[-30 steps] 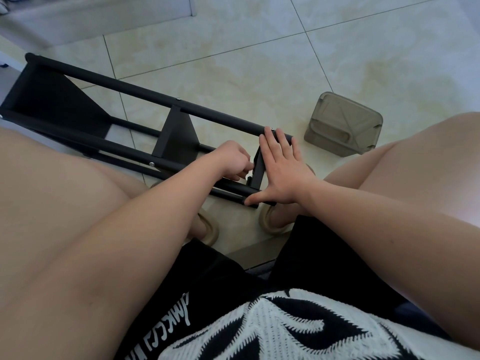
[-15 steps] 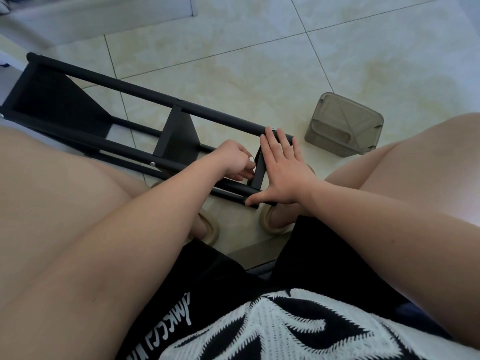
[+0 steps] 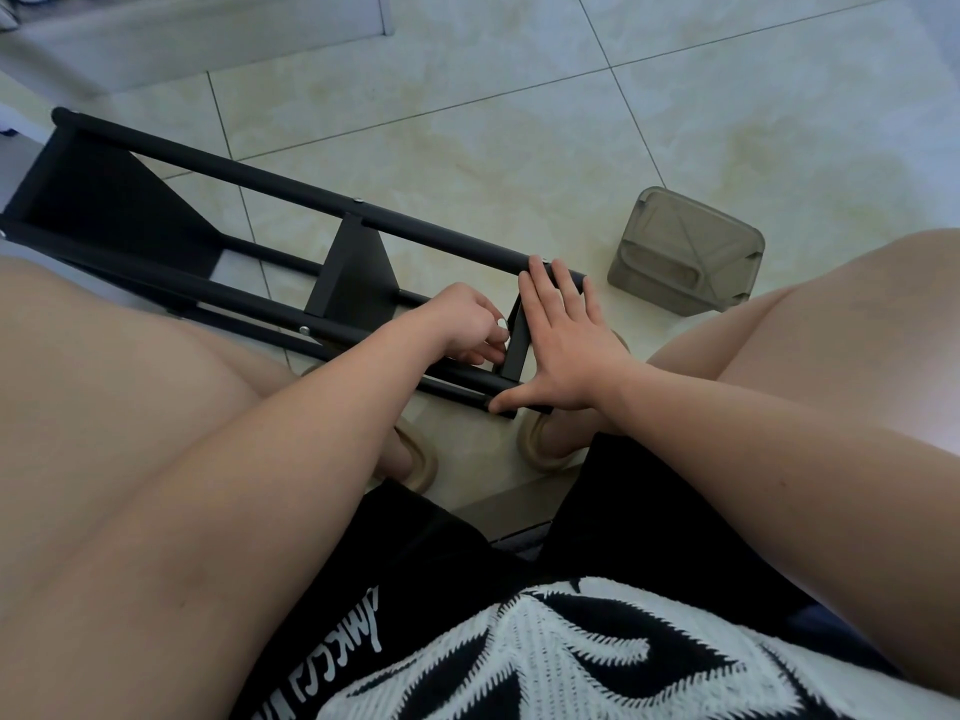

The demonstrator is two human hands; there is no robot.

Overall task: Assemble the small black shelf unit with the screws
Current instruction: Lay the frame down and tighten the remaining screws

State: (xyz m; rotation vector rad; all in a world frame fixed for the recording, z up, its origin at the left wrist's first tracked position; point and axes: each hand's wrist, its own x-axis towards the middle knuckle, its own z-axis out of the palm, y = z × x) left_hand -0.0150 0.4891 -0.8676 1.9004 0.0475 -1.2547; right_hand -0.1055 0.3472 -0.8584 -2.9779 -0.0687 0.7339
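Note:
The black shelf unit [image 3: 358, 272] lies on its side on the tiled floor, its long rails running from upper left to the centre. Silver screw heads [image 3: 304, 330] show on the rails. My right hand [image 3: 563, 345] lies flat against the outer face of the near end panel [image 3: 519, 345], fingers straight, thumb on the lower rail. My left hand [image 3: 470, 324] is curled inside the frame right next to that panel; its fingertips pinch something small, which I cannot make out.
A translucent grey plastic box [image 3: 685, 249] lies tipped on the floor to the right of the shelf. My bare knees flank the view, and my sandalled feet [image 3: 545, 449] are under the shelf's near end. A wall base runs along the top left.
My left hand's fingers have shifted slightly against the end panel. The right hand and the shelf have stayed put.

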